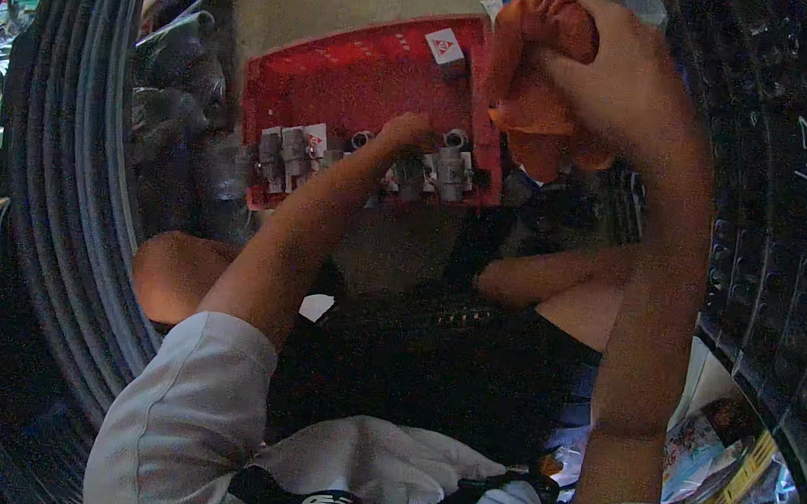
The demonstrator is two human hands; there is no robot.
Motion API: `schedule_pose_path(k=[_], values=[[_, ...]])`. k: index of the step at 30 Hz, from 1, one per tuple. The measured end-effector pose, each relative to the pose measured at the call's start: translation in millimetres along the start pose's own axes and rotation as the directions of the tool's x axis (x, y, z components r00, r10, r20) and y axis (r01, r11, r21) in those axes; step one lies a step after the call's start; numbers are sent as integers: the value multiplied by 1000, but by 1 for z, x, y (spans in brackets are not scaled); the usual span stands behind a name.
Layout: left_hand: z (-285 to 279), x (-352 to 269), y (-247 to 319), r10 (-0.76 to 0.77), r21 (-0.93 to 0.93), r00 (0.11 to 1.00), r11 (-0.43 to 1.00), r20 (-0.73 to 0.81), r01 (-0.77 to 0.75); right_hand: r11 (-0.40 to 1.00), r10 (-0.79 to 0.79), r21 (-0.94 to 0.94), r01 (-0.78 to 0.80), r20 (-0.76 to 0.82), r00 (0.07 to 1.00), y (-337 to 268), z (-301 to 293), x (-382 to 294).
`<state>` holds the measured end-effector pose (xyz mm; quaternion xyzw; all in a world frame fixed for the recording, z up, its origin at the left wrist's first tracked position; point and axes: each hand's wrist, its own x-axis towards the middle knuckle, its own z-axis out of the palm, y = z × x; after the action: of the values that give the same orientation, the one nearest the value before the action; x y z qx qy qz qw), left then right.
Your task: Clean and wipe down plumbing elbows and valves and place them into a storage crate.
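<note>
A red plastic crate (364,81) lies on the floor before me, with several grey pipe fittings (451,171) lined along its near side. My left hand (412,134) reaches in among these fittings; its fingertips are partly hidden, so its hold cannot be made out. Over the crate's right end, my right hand (606,80) is blurred, with fingers and thumb around an orange-brown plastic pipe fitting (556,25). More orange-brown fittings (537,147) sit just below that hand, beside the crate. One white label (442,46) with a red mark is at the crate's far wall.
Long dark pipes (77,136) curve along my left side. Dark plastic bags (183,74) are heaped beyond them. Black stacked material (782,185) bearing chalk-like writing rises close on my right. My bent knees (182,274) flank the near floor, and packets (703,455) lie at lower right.
</note>
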<state>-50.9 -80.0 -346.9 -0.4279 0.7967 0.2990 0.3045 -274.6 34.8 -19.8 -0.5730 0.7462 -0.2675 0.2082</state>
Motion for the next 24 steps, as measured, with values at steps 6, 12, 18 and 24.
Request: schedule_pose_path(k=[6, 12, 18, 24], values=[[-24, -37, 7, 28, 69, 991, 997, -130, -19, 997, -23, -67, 22, -14, 1000, -11, 8, 6], [-83, -110, 36, 93, -482, 933, 836, -348, -263, 984, -173, -9, 180, -326, 930, -21, 23, 11], [-138, -233, 71, 421, -905, 872, -422, -249, -54, 824, -89, 470, 317, -446, 891, -56, 97, 13], [-115, -200, 19, 43, -795, 884, -459, -466, -397, 834, -345, -440, 333, 55, 937, -73, 149, -14]])
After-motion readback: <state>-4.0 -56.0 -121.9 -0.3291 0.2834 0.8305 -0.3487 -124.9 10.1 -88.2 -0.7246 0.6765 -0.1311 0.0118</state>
